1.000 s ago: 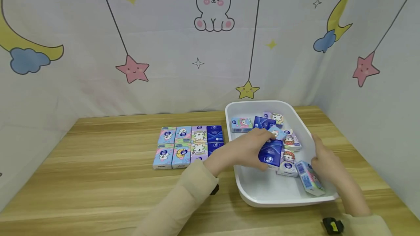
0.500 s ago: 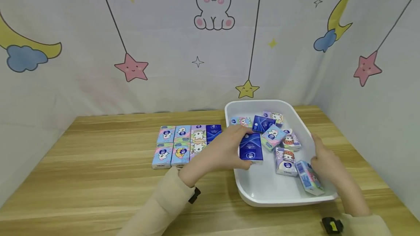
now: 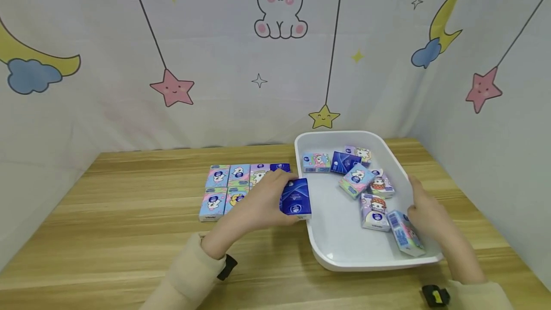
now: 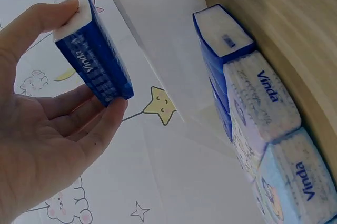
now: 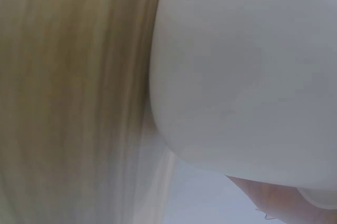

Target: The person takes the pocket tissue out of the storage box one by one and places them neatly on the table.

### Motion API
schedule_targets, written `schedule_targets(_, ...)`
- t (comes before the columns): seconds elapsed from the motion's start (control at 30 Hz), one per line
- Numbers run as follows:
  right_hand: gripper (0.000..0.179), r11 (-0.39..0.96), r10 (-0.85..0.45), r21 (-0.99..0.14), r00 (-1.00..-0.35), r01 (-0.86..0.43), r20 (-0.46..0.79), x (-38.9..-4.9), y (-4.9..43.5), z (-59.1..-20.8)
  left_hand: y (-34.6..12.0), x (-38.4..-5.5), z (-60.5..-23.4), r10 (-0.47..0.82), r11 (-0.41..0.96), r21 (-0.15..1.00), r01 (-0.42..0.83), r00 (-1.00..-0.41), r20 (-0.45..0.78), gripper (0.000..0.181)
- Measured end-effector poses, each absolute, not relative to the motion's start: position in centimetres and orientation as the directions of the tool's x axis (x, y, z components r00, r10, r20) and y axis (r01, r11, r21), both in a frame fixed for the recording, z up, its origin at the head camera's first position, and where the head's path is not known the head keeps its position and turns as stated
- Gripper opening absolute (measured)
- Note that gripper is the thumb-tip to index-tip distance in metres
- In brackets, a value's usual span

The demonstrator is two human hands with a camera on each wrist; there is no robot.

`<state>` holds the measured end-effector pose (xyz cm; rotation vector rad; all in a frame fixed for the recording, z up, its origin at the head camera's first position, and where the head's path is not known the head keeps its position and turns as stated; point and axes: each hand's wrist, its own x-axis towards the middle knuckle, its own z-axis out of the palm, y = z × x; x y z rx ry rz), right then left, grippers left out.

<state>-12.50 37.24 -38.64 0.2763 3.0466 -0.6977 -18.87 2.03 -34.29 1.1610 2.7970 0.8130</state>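
Note:
My left hand (image 3: 262, 203) grips a dark blue pocket tissue pack (image 3: 296, 198) by its ends, thumb at the near end. It is over the left rim of the white plastic bin (image 3: 333, 236). In the left wrist view the same tissue pack (image 4: 95, 50) shows "Vinda" on its side. My right hand (image 3: 430, 212) holds the bin's right rim; in the right wrist view part of the hand (image 5: 284, 200) shows below the bin's wall (image 5: 237, 77). Left of the bin, tissue packs in light blue (image 3: 214, 204), lilac (image 3: 260, 176) and dark blue (image 3: 281, 167) lie in two rows, partly hidden by my left hand.
Inside the bin lie several loose tissue packs, among them a dark blue one (image 3: 346, 162), a light blue one (image 3: 357, 180) and a tilted one (image 3: 404, 233) against the right wall. A wooden table (image 3: 129, 243) carries everything, with a printed curtain (image 3: 224, 61) behind.
My left hand has lifted the dark blue tissue pack from among the others and carried it left to the bin's left rim. The right hand stays on the bin.

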Motion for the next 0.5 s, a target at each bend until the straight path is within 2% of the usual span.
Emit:
schedule_targets(0.27, 0.075, 0.885, 0.164, -0.435, -0.986, 0.163, -0.037, -12.5, 37.3, -38.7, 0.9, -18.2, -35.9, 0.651, 0.637, 0.43, 0.64, -0.745, 0.143, 0.08)
schedule_targets(0.5, 0.075, 0.879, 0.164, -0.446, -0.985, 0.168, -0.049, -12.5, 37.2, -38.6, 0.7, -17.8, -37.3, 0.66, 0.663, 0.354, 0.66, -0.738, 0.139, 0.081)
